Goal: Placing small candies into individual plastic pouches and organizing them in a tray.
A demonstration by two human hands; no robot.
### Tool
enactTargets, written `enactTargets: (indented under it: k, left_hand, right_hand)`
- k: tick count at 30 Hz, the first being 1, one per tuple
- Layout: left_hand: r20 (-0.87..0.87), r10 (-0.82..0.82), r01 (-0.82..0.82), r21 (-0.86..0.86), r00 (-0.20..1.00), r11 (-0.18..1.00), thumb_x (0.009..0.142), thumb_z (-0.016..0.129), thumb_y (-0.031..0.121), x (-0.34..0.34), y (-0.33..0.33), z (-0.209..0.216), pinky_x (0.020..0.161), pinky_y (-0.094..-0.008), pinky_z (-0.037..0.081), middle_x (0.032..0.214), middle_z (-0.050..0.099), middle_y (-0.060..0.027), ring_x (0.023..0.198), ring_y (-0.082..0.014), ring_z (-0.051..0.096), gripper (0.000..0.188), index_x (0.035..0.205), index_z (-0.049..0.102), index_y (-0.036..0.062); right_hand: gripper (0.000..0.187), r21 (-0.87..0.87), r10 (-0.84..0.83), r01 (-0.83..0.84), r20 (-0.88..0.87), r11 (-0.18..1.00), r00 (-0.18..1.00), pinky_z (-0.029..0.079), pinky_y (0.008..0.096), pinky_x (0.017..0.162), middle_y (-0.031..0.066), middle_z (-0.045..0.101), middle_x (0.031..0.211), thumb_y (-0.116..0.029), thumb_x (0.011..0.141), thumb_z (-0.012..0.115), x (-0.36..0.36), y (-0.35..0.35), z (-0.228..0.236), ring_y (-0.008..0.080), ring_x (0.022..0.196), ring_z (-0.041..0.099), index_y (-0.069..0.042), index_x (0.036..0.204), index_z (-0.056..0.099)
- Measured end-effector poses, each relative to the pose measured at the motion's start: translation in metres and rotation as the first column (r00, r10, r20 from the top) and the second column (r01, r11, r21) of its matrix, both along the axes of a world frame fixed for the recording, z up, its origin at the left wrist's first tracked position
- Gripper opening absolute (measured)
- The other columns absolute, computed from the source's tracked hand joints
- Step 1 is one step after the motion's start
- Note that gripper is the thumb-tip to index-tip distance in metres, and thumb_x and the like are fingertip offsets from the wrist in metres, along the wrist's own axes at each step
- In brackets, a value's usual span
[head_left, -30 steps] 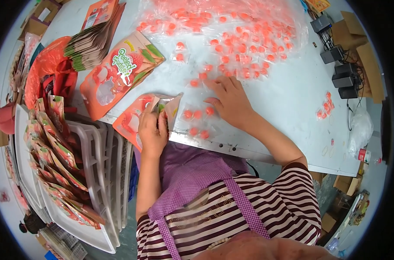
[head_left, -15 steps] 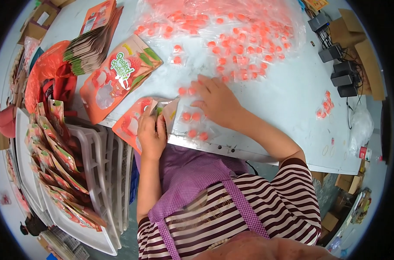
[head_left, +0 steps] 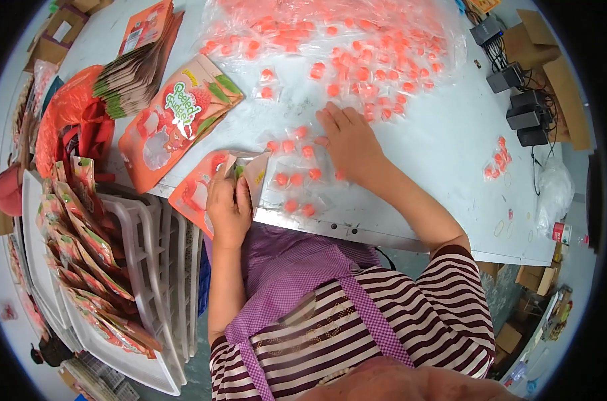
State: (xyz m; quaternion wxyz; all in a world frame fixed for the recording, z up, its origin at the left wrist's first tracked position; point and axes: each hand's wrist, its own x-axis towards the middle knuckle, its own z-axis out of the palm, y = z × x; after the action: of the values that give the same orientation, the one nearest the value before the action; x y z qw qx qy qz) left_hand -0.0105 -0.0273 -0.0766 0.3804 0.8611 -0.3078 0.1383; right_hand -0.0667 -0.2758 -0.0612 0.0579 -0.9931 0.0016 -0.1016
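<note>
My left hand [head_left: 228, 208] is closed on the top of an orange printed pouch [head_left: 198, 190] at the table's near edge. The pouch's mouth is parted, with its silvery inside showing. My right hand [head_left: 351, 146] lies over the table to the right, fingers stretched out and thumb apart, its fingertips near the lower edge of a big pile of wrapped red candies [head_left: 377, 73]. Between my hands sits a small group of the same clear-wrapped candies [head_left: 296, 178]. One more candy peeks out beside my right hand's wrist side.
A larger pouch [head_left: 158, 150] and a fanned stack of pouches [head_left: 133, 77] lie at the left. White crates [head_left: 146, 267] beside the table hold filled pouches [head_left: 89, 234]. Black power adapters [head_left: 527, 110] and a few candies [head_left: 498, 160] are at the right. Two candies [head_left: 266, 83] lie apart.
My right hand has moved right and farther from me, toward the pile. More candies now lie in the small group beside the pouch. My left hand keeps its hold on the pouch.
</note>
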Motion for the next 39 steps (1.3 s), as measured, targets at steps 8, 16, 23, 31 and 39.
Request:
enactTargets:
  k: [8,16,23,31,39]
  left_hand:
    - [-0.008,0.036,-0.036,0.028,0.999,0.999,0.084,0.055,0.002,-0.001,0.001,0.0,0.081,-0.0381,0.045,0.096,0.058,-0.0244,0.092,-0.0368,0.058,0.008,0.083,0.054,-0.0053]
    - [0.013,0.024,-0.024,0.004,1.0,1.0,0.081,0.058,0.004,0.0,0.0,-0.002,0.078,-0.0418,0.045,0.103,0.058,-0.0243,0.089,-0.0392,0.055,0.011,0.088,0.055,-0.0045]
    - [-0.022,0.024,-0.024,0.007,0.999,1.0,0.082,0.057,0.004,0.0,0.003,-0.003,0.08,-0.0417,0.045,0.104,0.057,-0.0258,0.091,-0.0396,0.055,0.009,0.085,0.055,-0.005]
    - [-0.044,0.028,-0.027,0.017,0.999,0.999,0.082,0.057,0.004,-0.002,0.003,-0.001,0.081,-0.0415,0.045,0.107,0.057,-0.0248,0.092,-0.0392,0.055,0.01,0.085,0.055,-0.0049]
    - [-0.05,0.031,-0.03,0.02,0.998,0.999,0.081,0.058,0.004,-0.002,0.004,-0.002,0.079,-0.0406,0.045,0.106,0.058,-0.0233,0.09,-0.0381,0.055,0.012,0.089,0.055,-0.0045]
  right_hand:
    - [0.034,0.212,0.104,-0.114,0.06,0.971,0.993,0.036,0.0425,0.094,0.0141,0.047,0.126,-0.017,0.083,0.056,-0.02,0.001,0.01,0.032,0.105,0.046,-0.006,0.115,0.052]
    - [0.037,-0.064,-0.109,0.116,0.106,0.991,0.988,0.035,0.0412,0.088,0.0119,0.051,0.119,-0.013,0.08,0.058,-0.026,-0.024,0.005,0.0283,0.101,0.046,-0.002,0.114,0.053]
    - [0.036,-0.002,-0.015,0.015,0.039,1.0,0.999,0.036,0.0392,0.091,0.0126,0.049,0.124,-0.008,0.08,0.055,-0.04,-0.011,0.006,0.0279,0.106,0.045,0.0,0.115,0.053]
    - [0.035,0.306,-0.079,0.033,0.14,0.951,0.987,0.036,0.0397,0.094,0.0117,0.049,0.125,-0.004,0.078,0.055,-0.032,-0.016,0.012,0.0317,0.108,0.043,-0.003,0.113,0.054]
    - [0.035,0.159,-0.116,0.094,0.137,0.983,0.984,0.032,0.0429,0.095,0.0148,0.05,0.12,-0.015,0.08,0.06,-0.022,-0.021,0.022,0.0312,0.106,0.046,-0.004,0.113,0.054]
